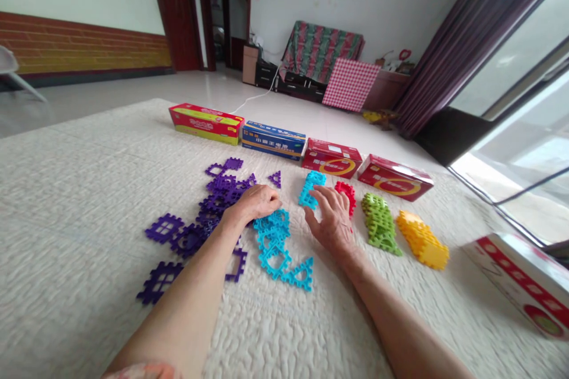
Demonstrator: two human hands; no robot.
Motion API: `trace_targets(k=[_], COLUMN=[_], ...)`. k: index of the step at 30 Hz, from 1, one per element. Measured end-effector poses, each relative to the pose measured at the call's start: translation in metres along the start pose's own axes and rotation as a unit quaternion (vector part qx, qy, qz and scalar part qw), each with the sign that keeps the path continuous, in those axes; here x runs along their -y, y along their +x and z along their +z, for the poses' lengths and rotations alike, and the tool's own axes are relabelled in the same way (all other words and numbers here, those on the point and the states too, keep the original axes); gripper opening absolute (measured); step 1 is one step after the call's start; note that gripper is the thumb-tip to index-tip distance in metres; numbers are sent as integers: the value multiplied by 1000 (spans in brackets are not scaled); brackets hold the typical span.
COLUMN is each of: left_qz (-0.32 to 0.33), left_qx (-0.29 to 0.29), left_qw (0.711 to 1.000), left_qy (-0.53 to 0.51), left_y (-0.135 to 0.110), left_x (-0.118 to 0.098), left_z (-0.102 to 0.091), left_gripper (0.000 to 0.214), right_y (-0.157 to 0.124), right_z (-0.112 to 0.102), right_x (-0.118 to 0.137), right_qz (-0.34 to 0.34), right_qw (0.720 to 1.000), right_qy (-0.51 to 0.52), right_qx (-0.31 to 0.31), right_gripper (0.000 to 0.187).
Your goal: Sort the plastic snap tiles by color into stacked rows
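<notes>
My left hand rests knuckles-up on the quilted cover, fingers curled down onto the top of a cluster of cyan plastic tiles. A scatter of purple tiles lies just left of it. My right hand lies beside it, fingers pinched on a stack of cyan tiles. Red tiles peek out behind the right hand's knuckles. Further right stand a green stack and a yellow stack.
A row of cardboard boxes lines the far edge: a red-yellow box, a blue box and two red boxes. A white-red box lies at the right. Beyond are a tiled floor, a covered sofa and a large window.
</notes>
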State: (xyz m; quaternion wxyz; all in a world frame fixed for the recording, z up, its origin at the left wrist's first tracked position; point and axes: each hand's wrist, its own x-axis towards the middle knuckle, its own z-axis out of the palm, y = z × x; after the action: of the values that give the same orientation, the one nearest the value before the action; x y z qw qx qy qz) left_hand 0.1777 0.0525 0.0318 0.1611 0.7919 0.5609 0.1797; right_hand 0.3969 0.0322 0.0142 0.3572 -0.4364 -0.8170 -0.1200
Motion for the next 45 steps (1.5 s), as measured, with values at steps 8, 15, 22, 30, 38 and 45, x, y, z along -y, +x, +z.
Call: trace_targets(k=[8, 15, 22, 30, 38, 45], left_qz=[6, 7, 43, 24, -6, -38], left_qx=[39, 63, 50, 69, 78, -9], left_qw=[993, 992, 983, 967, 938, 947], left_qy=[-115, -110, -170, -245, -339, -319], left_y=[-3, -3, -4, 2, 0, 8], left_x=[10, 4, -6, -3, -4, 4], left_z=[-8, -9, -12, 3, -1, 6], left_gripper=[24, 29, 39, 24, 24, 35], right_y=[-4, -4, -3, -3, 1, 1], right_z=[2, 8, 14, 13, 2, -1], right_x=[19, 20, 16, 14, 18, 3], right_qz=[-98, -93, 31, 23, -78, 5], right_qw=[964, 956, 974, 986, 990, 998], right_qy=[204, 230, 219, 161, 69, 2], right_qx=[143, 159, 52, 35, 94, 56], right_gripper=[29, 19, 20, 29, 40, 44])
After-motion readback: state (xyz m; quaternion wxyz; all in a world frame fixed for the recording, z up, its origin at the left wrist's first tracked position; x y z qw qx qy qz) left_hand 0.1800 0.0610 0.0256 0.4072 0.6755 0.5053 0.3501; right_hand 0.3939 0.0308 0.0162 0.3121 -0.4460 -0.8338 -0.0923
